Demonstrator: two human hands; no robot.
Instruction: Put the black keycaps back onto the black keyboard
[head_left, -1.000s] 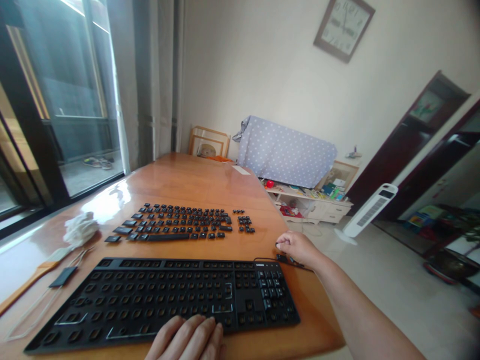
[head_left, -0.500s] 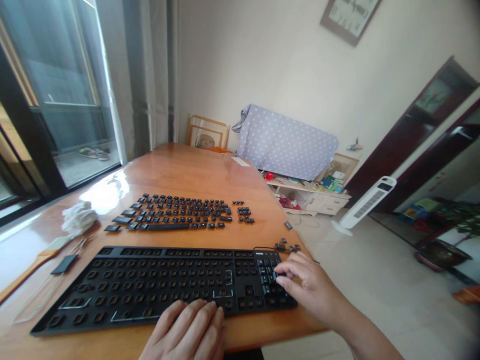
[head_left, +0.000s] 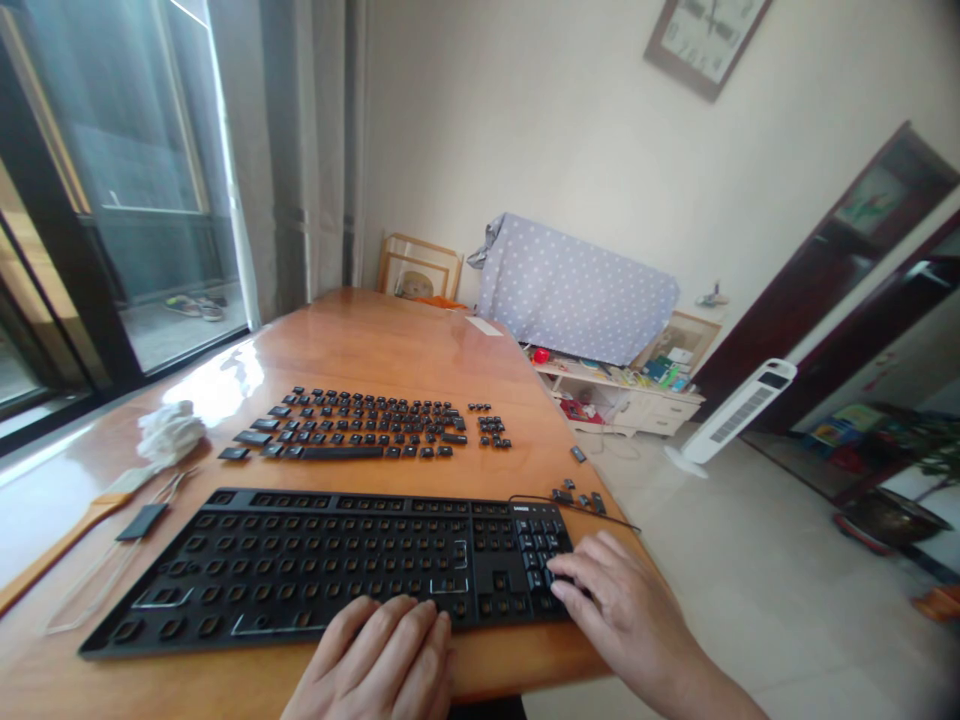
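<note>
A black keyboard (head_left: 322, 560) lies along the near side of the wooden table, most of its key positions bare. Its number pad (head_left: 540, 550) at the right end carries several black keycaps. My left hand (head_left: 382, 655) rests on the keyboard's front edge, fingers together and bent over it, thumb hidden. At the number pad, thumb and forefinger of my right hand (head_left: 615, 600) are pinched around a small dark keycap (head_left: 553, 578), mostly covered by the fingertips. Loose keycaps (head_left: 360, 420) stand in rows behind the keyboard. A few more keycaps (head_left: 583, 499) lie beyond my right hand.
The keyboard's cable (head_left: 600, 515) runs near the table's right edge. On the left lie a wooden-handled brush (head_left: 97, 510), a wire tool with a dark handle (head_left: 142, 522) and crumpled white tissue (head_left: 171, 432). Farther off stand a covered screen (head_left: 570, 290) and a tower fan (head_left: 739, 415).
My right hand has shifted slightly down and closer to the front of the number pad, still pinched. The left hand stays on the keyboard's edge. The view has turned slightly.
</note>
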